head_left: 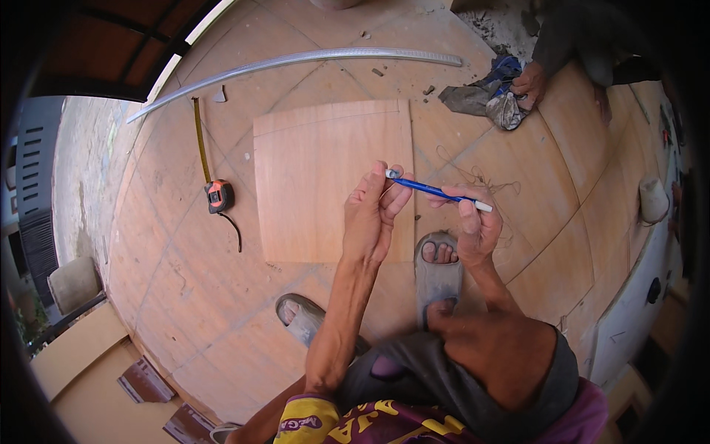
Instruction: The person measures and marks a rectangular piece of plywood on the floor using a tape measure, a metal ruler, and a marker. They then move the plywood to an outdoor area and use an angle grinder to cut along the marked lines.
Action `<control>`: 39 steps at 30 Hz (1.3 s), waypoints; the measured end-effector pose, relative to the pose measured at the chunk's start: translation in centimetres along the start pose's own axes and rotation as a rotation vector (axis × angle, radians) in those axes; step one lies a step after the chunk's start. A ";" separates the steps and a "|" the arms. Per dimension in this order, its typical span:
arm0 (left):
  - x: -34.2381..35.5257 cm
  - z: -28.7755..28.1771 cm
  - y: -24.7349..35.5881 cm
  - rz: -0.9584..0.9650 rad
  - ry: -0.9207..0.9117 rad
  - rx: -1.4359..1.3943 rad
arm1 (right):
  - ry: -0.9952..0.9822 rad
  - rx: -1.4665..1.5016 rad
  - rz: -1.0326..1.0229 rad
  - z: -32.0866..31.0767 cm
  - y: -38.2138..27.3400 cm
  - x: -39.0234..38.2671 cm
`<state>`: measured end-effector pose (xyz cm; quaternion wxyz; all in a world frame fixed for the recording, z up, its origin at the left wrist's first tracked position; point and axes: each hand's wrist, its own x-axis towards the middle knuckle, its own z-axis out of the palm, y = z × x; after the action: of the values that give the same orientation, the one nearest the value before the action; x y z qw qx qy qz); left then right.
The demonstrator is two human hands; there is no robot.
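Over a plywood board [325,185] lying on the tiles, I hold a slim blue marker pen [429,189] with a white tail end. My right hand [479,226] is closed round its barrel near that end. At the pen's other end, the fingertips of my left hand [373,214] pinch a small whitish cap [391,174]. Whether the cap touches the pen's tip is too small to tell. A thin drawn line runs across the board near its far edge. To the left lies an orange and black tape measure [220,196], its yellow blade pulled out.
A long metal straightedge [310,58] lies beyond the board. At the far right, another person's hand [529,85] rests on a grey and blue cloth [492,96]. Tangled string [481,180] lies right of the board. My sandalled feet are at its near side.
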<state>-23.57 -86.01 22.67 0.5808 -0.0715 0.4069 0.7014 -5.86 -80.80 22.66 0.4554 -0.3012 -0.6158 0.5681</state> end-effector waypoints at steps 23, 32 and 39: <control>-0.8 -34.4 15.2 0.631 0.971 1.770 | 0.044 -0.391 0.526 4.8 12.3 -7.4; 4.5 -24.2 6.8 0.694 0.839 1.775 | 0.223 -0.282 0.748 3.7 14.2 -7.7; 5.4 -25.0 9.9 0.561 0.894 1.650 | 0.255 -0.261 0.847 4.0 15.4 -6.1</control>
<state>-43.28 -98.20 7.92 0.0528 0.1973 0.9544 0.2176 -9.27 -85.21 6.61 0.2135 -0.6488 -0.4436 0.5803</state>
